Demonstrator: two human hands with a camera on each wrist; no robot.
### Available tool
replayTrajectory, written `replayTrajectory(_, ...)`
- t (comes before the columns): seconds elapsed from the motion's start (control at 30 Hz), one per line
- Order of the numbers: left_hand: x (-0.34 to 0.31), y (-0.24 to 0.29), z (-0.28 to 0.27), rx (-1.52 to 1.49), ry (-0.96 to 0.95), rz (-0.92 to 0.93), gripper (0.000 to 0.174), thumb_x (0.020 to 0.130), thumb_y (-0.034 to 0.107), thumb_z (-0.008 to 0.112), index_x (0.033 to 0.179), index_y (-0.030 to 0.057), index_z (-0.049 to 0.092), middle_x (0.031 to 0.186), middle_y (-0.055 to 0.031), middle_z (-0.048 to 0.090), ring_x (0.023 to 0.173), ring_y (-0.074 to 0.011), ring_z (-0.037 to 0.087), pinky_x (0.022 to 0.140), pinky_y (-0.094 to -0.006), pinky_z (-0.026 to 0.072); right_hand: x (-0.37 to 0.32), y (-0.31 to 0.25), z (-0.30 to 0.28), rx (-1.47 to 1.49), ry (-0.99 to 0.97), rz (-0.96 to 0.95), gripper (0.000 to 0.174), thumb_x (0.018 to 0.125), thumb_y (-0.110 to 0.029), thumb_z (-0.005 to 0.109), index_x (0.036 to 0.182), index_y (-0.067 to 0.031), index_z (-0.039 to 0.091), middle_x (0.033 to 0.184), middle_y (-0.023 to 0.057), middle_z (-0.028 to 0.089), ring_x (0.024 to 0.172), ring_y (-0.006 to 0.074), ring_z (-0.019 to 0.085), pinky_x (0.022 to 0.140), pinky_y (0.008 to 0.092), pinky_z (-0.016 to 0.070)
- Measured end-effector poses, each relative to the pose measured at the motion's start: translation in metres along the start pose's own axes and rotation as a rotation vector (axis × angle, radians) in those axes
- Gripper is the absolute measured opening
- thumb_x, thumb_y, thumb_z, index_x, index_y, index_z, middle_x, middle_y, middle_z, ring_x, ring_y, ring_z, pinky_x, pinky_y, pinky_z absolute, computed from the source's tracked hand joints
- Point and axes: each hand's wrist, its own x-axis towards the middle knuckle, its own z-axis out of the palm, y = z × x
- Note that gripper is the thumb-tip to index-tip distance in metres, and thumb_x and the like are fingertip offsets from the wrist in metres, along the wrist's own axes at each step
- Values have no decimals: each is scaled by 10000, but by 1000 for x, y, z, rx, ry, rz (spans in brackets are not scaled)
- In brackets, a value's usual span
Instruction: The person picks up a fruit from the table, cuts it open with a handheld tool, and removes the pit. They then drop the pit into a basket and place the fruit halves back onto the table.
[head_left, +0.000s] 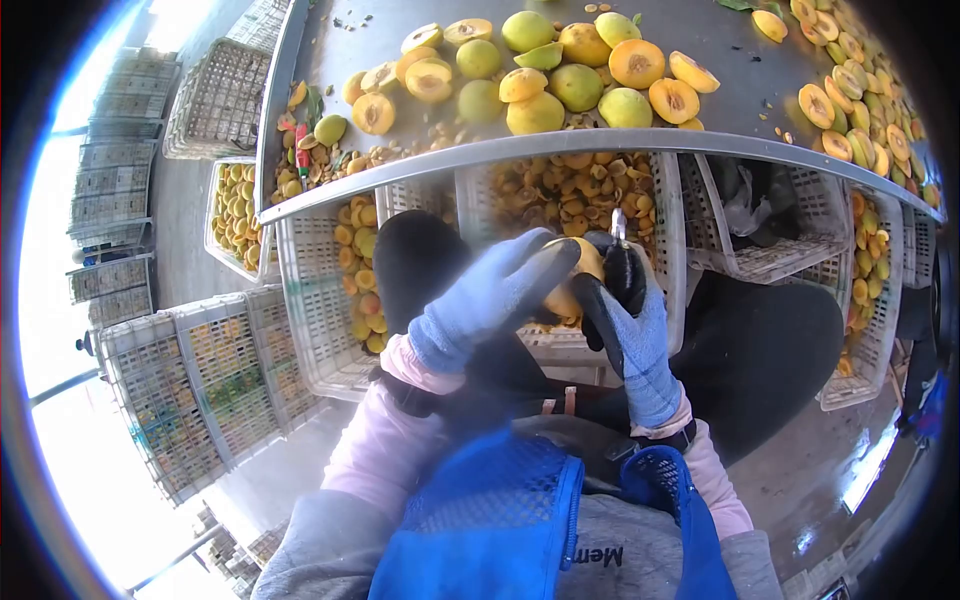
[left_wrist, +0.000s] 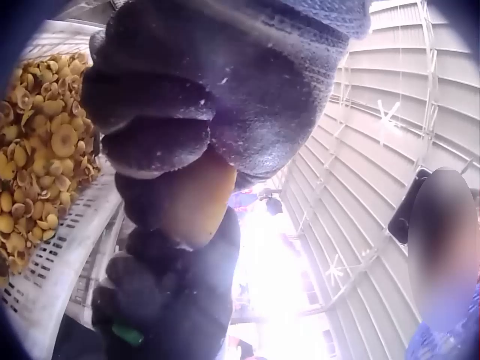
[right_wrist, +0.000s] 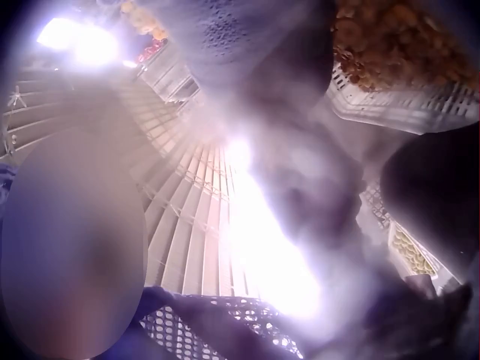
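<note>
A yellow peach (head_left: 575,280) is held between the two gloved hands, above a crate in the person's lap area. My left hand (head_left: 500,290), in a blue glove with a dark palm, grips the peach from the left. My right hand (head_left: 632,320) curls close against the fruit's other side. A short metal knife blade (head_left: 618,224) sticks up from the right fist, and a bit of green (left_wrist: 127,334) shows between its fingers in the left wrist view. There the peach (left_wrist: 202,201) shows between both gloves. Glare hazes the right wrist view.
A metal-edged table (head_left: 560,143) ahead carries whole and halved peaches (head_left: 575,88). A red-handled tool (head_left: 302,150) lies at its left corner. Beneath, a white crate (head_left: 672,250) contains peach scraps; a crate (head_left: 310,330) of halves stands left. Stacked crates (head_left: 195,380) are further left.
</note>
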Motion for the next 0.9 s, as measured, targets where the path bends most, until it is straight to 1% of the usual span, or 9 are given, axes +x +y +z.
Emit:
replayTrajectory(0.03, 0, -3, -6, -23, -69, -9, 472, 772, 58, 656, 1225, 20, 529, 996, -161, 569, 780, -295, 586, 654, -368, 502, -1, -1, 0, 27, -31, 56, 317, 855, -138, 689, 1106, -4, 550, 766, 27, 585, 591, 49, 521, 485, 186, 397)
replayTrajectory(0.1, 6, 2, -23, 59, -254, -103, 538, 736, -50, 611, 1262, -29, 500, 1218, -232, 532, 1021, -381, 589, 862, -408, 497, -1, -2, 0, 81, -95, 169, 300, 854, -159, 696, 1078, -12, 561, 693, 2, 557, 497, 41, 473, 431, 187, 352)
replayTrajectory(0.17, 10, 3, -23, 210, -202, -46, 519, 724, -52, 615, 1234, -38, 519, 1185, -231, 551, 1003, -387, 590, 841, -416, 502, -2, -3, 7, 105, -34, 159, 245, 872, -199, 675, 1030, -42, 573, 613, -24, 510, 412, 44, 398, 379, 199, 294)
replayTrajectory(0.3, 28, 35, 6, -508, 344, -606, 366, 978, 232, 465, 1220, -35, 531, 1174, -160, 573, 1084, -261, 561, 929, -345, 440, -8, -4, 20, 323, 90, 168, 188, 906, -236, 623, 994, -78, 569, 597, -22, 490, 409, 53, 395, 357, 199, 277)
replayTrajectory(0.37, 30, 49, 33, -472, 549, -544, 509, 1000, 429, 399, 1229, -10, 522, 1136, -110, 572, 1094, -184, 525, 976, -316, 407, -12, 4, 27, 488, 112, 175, 191, 906, -241, 624, 991, -80, 567, 605, -18, 499, 412, 53, 401, 357, 199, 278)
replayTrajectory(0.5, 17, 40, 32, -668, 640, -696, 381, 988, 308, 489, 1191, -11, 532, 1002, -100, 619, 897, -145, 589, 776, -264, 488, -14, -2, 22, 163, -45, 136, 196, 916, -239, 612, 976, -61, 554, 631, 7, 541, 404, 55, 422, 354, 198, 273)
replayTrajectory(0.63, 20, 47, 33, -627, 682, -732, 335, 997, 289, 471, 1145, -1, 551, 928, -81, 627, 815, -118, 586, 711, -226, 485, -16, 4, 4, -773, -76, -655, 210, 894, -127, 588, 1052, 1, 534, 821, 153, 611, 719, 306, 638, 612, 355, 479)
replayTrajectory(0.67, 21, 50, 33, -634, 678, -755, 326, 997, 281, 471, 1139, -1, 553, 919, -80, 628, 788, -116, 587, 688, -222, 484, -19, -1, 4, -697, -85, -492, 194, 885, -112, 578, 1038, -1, 532, 828, 196, 593, 735, 392, 616, 613, 387, 476)
replayTrajectory(0.9, 18, 48, 36, -488, 597, -737, 284, 992, 248, 476, 1107, -1, 552, 860, -73, 626, 535, -83, 549, 465, -206, 426, -23, -1, 5, -790, -76, -511, 205, 881, -108, 584, 1036, 15, 532, 858, 184, 633, 747, 354, 646, 609, 392, 495)
